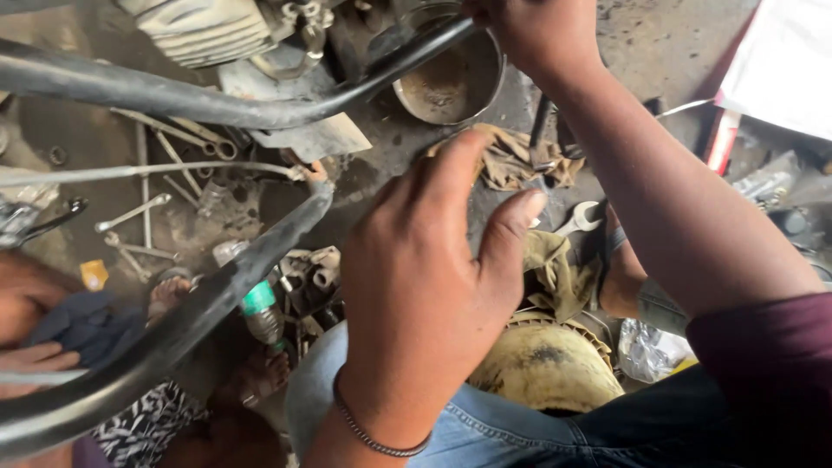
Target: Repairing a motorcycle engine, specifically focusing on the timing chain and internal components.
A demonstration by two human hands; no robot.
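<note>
Left hand [416, 295] hovers nearest, fingers [511, 234] apart, empty, above a wrench [579, 218] and rags [511, 160]. Right hand [529, 30] has fingers clamped on a black frame tube [217, 104] beside a metal bowl [451, 82].

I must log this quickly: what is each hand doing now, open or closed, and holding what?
Left hand: partly curled, thumb and fingers apart; whether it holds anything cannot be told.
Right hand: closed at the bent black metal tube.
</note>
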